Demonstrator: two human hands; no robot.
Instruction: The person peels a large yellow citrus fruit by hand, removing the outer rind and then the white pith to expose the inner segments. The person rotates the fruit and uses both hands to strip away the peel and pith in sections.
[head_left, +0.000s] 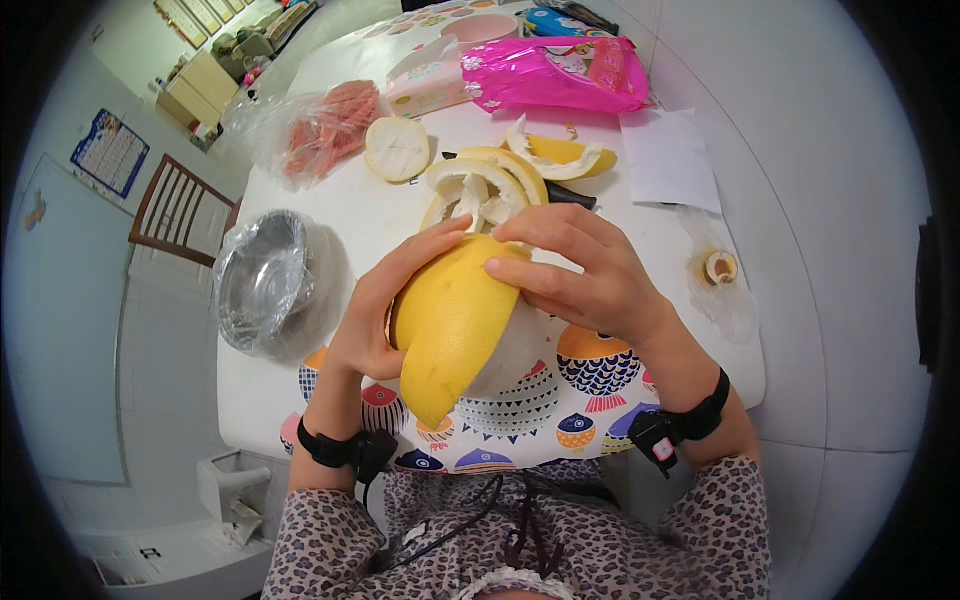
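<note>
A large piece of yellow pomelo peel (457, 315) is held between my two hands above the table edge, its yellow side up. My left hand (386, 300) grips its left side, thumb low and fingers over the far edge. My right hand (581, 262) holds its upper right edge with fingertips and thumb. Part of a pale whitish thing, not clear what, shows under the peel's right side. Just beyond my fingers lie cut peel pieces (525, 169) with white pith, over a black handle (571, 196). A round pith-covered slice (397, 149) lies farther left.
Metal bowls in clear plastic (262, 281) stand at left. A red mesh in a plastic bag (334, 124), a tissue pack (427, 82), a pink package (555, 73) and a pink bowl (480, 28) are at the back. White paper (670, 159) and a tape roll (720, 268) lie right.
</note>
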